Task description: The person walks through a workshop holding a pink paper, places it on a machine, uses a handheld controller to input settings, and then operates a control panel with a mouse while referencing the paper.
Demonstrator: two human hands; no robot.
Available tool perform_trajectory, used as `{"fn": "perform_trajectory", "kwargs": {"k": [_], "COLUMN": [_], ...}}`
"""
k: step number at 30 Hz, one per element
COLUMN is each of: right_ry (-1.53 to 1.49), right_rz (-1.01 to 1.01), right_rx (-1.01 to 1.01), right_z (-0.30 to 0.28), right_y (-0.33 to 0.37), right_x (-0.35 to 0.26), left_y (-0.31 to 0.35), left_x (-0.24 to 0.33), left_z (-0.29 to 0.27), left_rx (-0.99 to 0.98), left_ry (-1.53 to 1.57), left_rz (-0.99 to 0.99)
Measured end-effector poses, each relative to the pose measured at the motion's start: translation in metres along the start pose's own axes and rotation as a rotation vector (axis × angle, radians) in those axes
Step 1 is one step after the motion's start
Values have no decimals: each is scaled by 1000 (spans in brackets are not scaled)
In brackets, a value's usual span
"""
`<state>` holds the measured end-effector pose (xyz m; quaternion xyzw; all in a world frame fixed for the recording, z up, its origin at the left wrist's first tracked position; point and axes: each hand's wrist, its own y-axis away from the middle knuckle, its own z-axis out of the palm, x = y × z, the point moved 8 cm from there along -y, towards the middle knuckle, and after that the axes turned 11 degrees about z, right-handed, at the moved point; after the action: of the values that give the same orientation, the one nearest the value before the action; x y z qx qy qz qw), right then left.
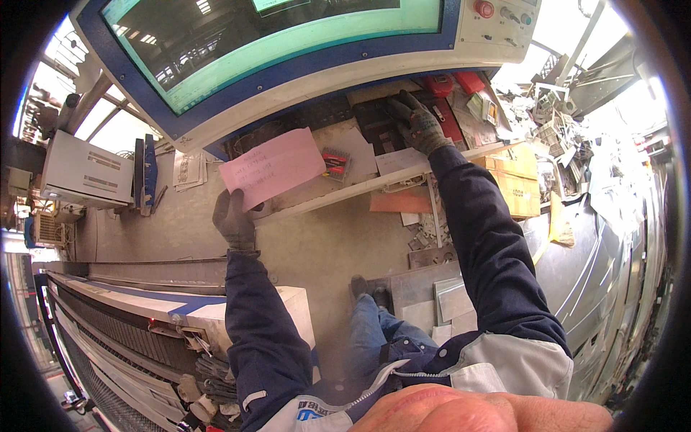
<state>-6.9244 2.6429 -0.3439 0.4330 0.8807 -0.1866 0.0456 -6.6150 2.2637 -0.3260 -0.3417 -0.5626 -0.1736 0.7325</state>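
Observation:
My left hand [235,222], in a dark grey work glove, grips the lower left corner of a pink sheet of paper [277,167] with handwritten lines. The sheet lies over the left part of a narrow shelf below a large screen [273,43]. Farther right, my right hand [419,124], also gloved, rests on a dark surface of the same shelf with its fingers stretched forward. Whatever is under its palm is hidden. Between the hands lie a small clear case with red and grey pieces [336,165] and a white paper [358,150].
A control panel with a red button [484,9] stands beside the screen. Red cases [453,83] lie right of my right hand. Below them is a cardboard box [517,183], with a broom [559,225] nearby. At left stands a white cabinet [88,170]; a machine [144,345] fills the lower left.

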Motion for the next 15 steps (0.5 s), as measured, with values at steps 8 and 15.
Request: {"fn": "perform_trajectory", "kwargs": {"k": [8,15], "right_ry": [71,37], "right_rz": [16,82], "right_rx": [-49,-96], "right_z": [12,7], "right_y": [-1,0], "right_x": [5,5], "left_y": [1,1], "left_x": [5,1], "left_z": [3,2], "left_rx": [-18,6], "left_ry": [15,89], "left_rz": [16,-20]}}
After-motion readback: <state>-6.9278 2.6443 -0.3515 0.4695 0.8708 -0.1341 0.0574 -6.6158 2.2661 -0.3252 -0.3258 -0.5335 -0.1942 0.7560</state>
